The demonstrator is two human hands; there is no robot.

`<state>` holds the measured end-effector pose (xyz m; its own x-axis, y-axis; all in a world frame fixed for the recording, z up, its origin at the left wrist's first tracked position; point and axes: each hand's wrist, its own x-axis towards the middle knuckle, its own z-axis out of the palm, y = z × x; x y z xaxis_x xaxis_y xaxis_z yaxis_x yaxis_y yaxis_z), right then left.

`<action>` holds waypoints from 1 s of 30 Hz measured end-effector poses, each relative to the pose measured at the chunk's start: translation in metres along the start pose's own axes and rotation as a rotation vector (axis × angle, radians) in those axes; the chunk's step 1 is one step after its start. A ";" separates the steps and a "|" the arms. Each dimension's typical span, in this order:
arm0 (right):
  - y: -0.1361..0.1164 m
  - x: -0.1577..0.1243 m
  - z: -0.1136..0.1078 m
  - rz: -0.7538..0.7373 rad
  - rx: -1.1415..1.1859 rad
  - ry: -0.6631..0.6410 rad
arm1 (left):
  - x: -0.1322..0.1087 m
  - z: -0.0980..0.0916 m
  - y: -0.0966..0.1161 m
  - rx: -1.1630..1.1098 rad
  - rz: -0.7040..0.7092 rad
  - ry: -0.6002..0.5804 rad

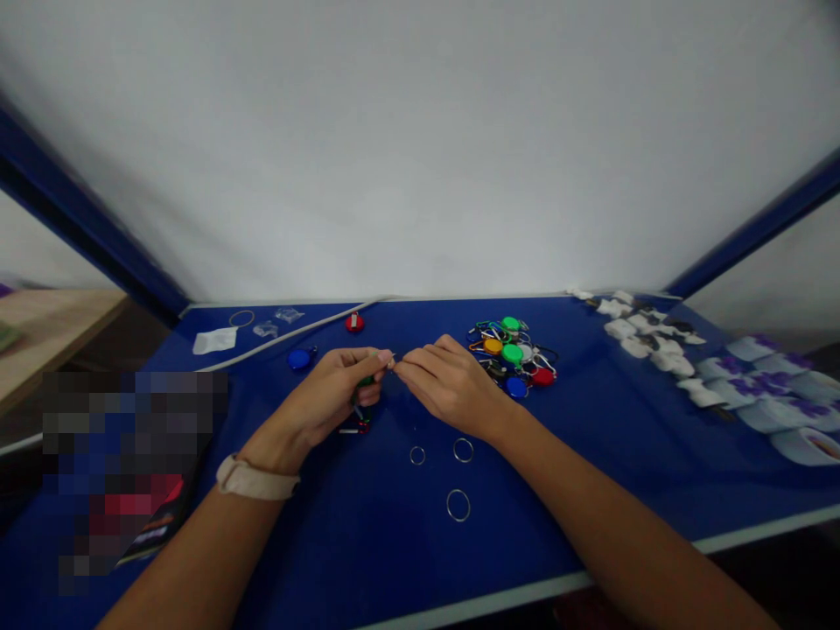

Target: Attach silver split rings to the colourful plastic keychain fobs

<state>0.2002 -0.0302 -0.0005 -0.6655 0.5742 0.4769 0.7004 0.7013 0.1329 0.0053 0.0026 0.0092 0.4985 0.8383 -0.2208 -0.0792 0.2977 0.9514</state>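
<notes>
My left hand (338, 394) is closed round a green key tag (365, 385) with a red-and-black carabiner hanging below it near the table. My right hand (446, 381) meets it from the right, fingertips pinched at the tag's top end where a small metal part shows; what they hold is too small to name. Both hands hover just above the blue table (591, 455). Three loose metal split rings (458, 505) lie on the table in front of my hands.
A heap of coloured key tags with carabiners (513, 354) lies right of my hands. A blue tag (299, 358) and a red tag (354, 323) lie behind. A white cable (289, 337), plastic bags, white packets (647, 337) and tape rolls (774, 394) line the back and right.
</notes>
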 end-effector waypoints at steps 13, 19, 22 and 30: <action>-0.005 0.001 0.005 0.011 0.031 0.031 | 0.001 -0.006 -0.002 -0.139 -0.095 -0.017; -0.007 0.002 0.004 0.098 0.153 0.097 | -0.002 -0.008 0.003 0.000 -0.055 -0.019; -0.007 0.002 0.004 0.140 0.213 0.118 | -0.003 -0.007 0.006 0.181 -0.020 0.008; -0.005 -0.001 0.006 0.186 0.229 0.031 | -0.005 -0.013 0.011 0.678 0.155 0.165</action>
<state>0.1960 -0.0319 -0.0073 -0.5208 0.6908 0.5016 0.7307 0.6645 -0.1566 -0.0092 0.0073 0.0183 0.3831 0.9223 -0.0511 0.4423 -0.1346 0.8867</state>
